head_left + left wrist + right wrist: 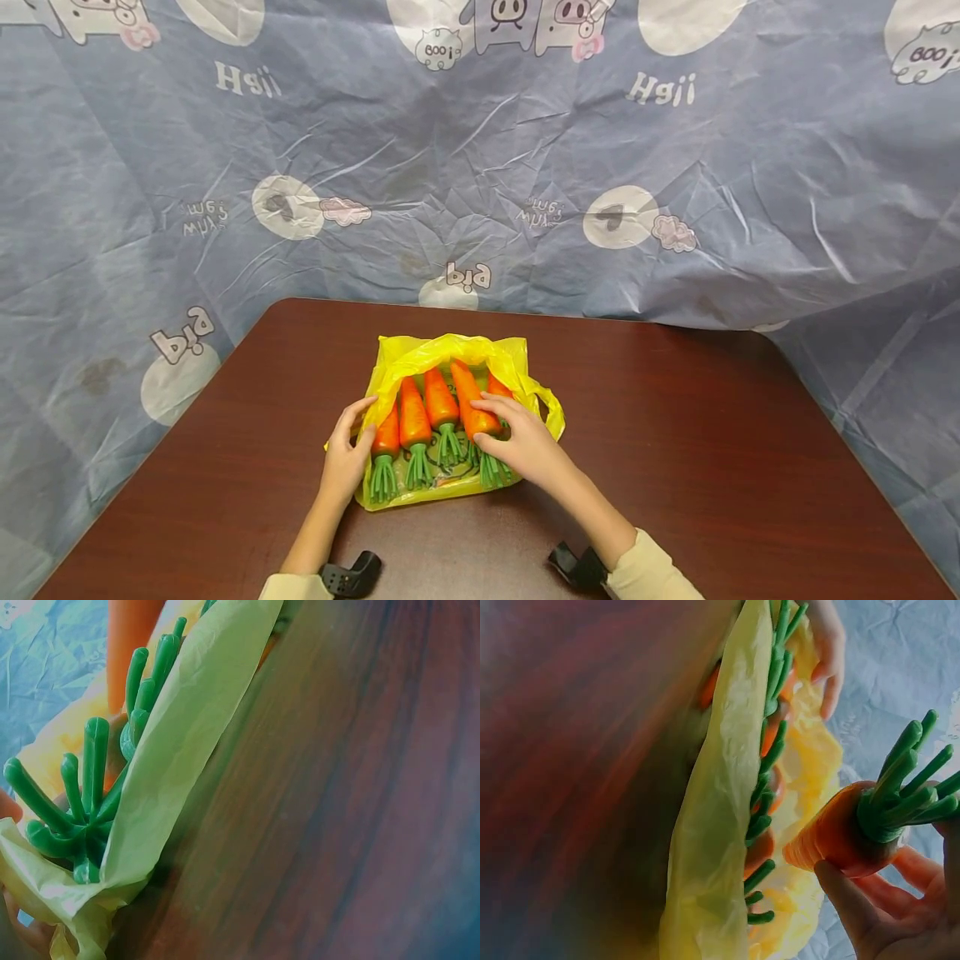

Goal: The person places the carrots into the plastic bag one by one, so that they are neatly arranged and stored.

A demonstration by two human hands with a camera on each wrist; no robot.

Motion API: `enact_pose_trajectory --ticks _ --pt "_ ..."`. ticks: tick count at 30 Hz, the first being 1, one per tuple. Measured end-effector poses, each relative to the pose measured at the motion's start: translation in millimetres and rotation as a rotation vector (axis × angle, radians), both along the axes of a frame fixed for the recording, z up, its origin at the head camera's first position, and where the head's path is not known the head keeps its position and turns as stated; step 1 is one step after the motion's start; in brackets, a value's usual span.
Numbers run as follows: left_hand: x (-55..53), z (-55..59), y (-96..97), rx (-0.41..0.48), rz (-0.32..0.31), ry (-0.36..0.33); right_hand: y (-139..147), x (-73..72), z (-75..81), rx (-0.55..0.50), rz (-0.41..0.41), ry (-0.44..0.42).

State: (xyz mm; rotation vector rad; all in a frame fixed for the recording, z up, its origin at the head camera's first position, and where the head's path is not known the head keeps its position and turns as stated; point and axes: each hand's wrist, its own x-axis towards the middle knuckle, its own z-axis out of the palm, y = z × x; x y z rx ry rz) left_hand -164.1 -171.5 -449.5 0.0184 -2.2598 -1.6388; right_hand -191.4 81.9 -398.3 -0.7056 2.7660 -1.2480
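Note:
A yellow plastic bag lies on the table with its mouth spread toward me. Several orange carrots with green stem tops lie in it, tops facing the near side. My left hand holds the bag's left edge, thumb on the inner side; part of that grip is hidden. Over the bag's right part, my right hand grips one carrot between thumb and fingers. The right wrist view shows this held carrot raised above the others, its green top tilted up.
A dark brown wooden table extends around the bag. Behind it hangs a grey-blue printed cloth. One bag handle loop sticks out on the right. Black wrist straps show near the front edge.

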Motion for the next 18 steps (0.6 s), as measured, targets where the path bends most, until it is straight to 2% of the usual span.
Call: enact_pose_trajectory --ticks 7,9,14,18 --pt "-11.8 -23.6 -8.8 -0.002 0.003 0.016 -16.4 -25.4 -4.3 0.065 0.005 0.017" --pt "-13.0 -26.6 -10.0 -0.011 0.005 0.030 -20.6 -30.6 -5.5 0.082 0.004 0.022" --pt "-12.6 -26.8 -10.9 -0.019 0.003 0.025 -30.3 -41.5 -7.4 0.117 -0.005 0.011" --pt "-8.6 -17.6 -8.3 -0.017 0.000 -0.001 -36.6 -49.7 -8.1 0.122 -0.004 0.009"
